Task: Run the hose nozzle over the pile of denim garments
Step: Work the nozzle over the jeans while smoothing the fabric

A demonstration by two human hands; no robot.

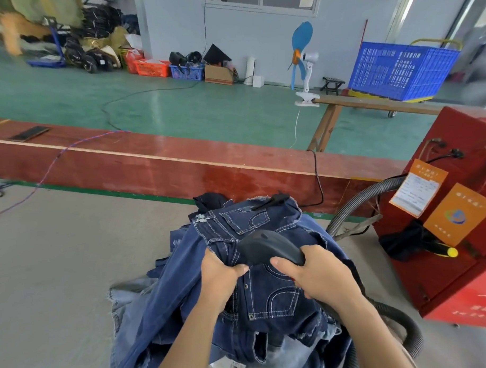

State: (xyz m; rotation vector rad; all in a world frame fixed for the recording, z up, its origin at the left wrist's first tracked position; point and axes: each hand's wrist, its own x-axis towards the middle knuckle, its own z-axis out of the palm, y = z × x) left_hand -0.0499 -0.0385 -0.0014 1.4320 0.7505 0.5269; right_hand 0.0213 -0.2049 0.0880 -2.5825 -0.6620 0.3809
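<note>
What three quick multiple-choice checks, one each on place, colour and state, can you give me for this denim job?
1. Where is the black plastic hose nozzle?
A. on the pile of dark blue denim garments
B. on the red wooden bench
C. on the floor

2. What colour is the big slatted plastic crate?
A. orange
B. blue
C. green

3. What is the left hand doing?
A. hanging idle
B. gripping denim
C. holding a phone

Answers: 1 A, the right hand holds it against the jeans; 2 B, plainly blue; 3 B, its fingers bunch the fabric.
</note>
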